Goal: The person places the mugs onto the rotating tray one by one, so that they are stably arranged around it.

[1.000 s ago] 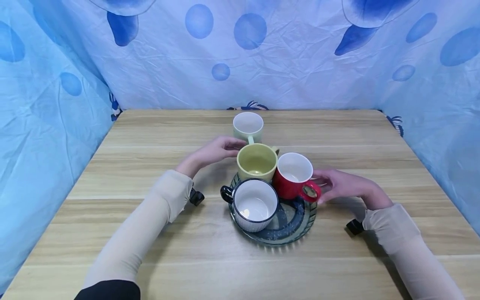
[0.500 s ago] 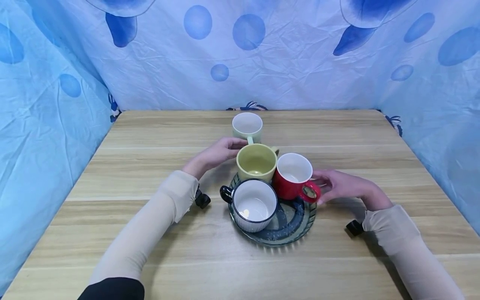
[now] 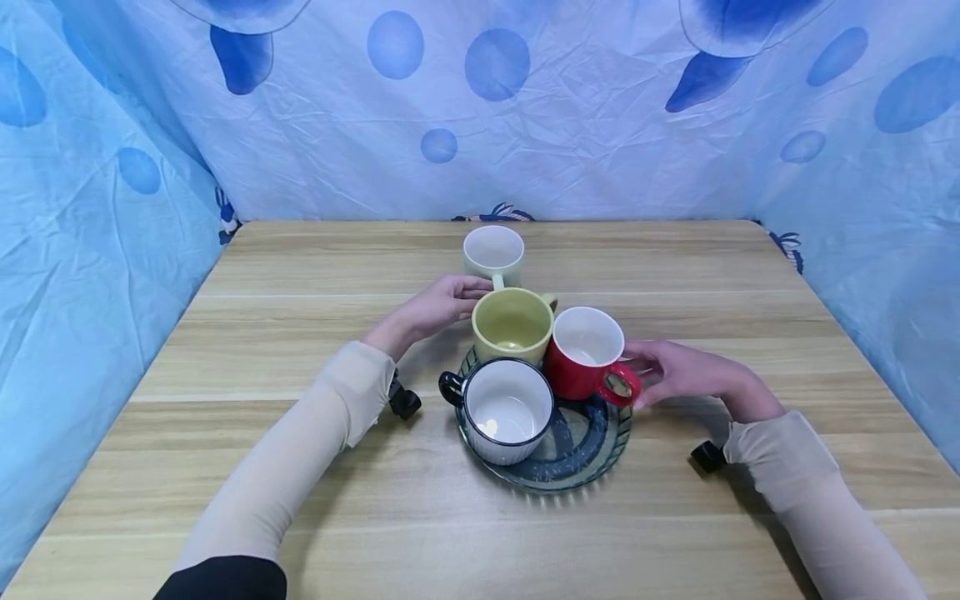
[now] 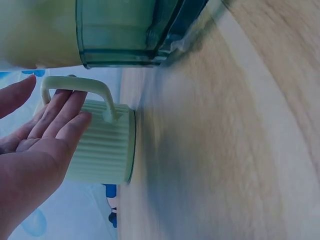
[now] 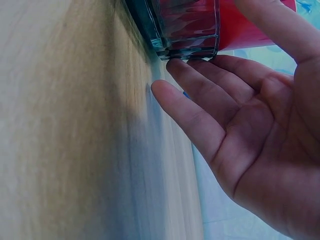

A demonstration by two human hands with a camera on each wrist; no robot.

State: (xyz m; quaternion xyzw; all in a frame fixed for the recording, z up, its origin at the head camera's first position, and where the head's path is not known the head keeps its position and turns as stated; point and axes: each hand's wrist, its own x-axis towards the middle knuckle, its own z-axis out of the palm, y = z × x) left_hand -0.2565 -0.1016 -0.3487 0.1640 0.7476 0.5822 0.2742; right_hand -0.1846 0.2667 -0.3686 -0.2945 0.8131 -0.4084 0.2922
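Observation:
My left hand (image 3: 438,310) reaches in beside the pale green mug (image 3: 493,250) at the back. In the left wrist view its fairly straight fingers (image 4: 60,117) meet that mug's handle (image 4: 85,84); the thumb stays apart. A glass plate (image 3: 611,462) bears three mugs: an olive-yellow mug (image 3: 513,323), a red mug (image 3: 581,371) with white inside, and a white mug (image 3: 506,417) with black rim and handle. At the right, my right hand (image 3: 686,369) lies by the red mug. The right wrist view shows its extended fingers (image 5: 200,85) at the plate's rim (image 5: 187,32).
Everything stands on a wood-grain table (image 3: 300,467). Blue patterned cloth (image 3: 330,117) hangs behind it and along both sides. Each wrist carries a small black camera, such as the left camera (image 3: 405,402). The mugs on the plate stand close together.
My left forearm and wrist have shifted slightly right and forward since a second ago, and have hardly moved in the last half second. The right hand, plate and mugs stay put.

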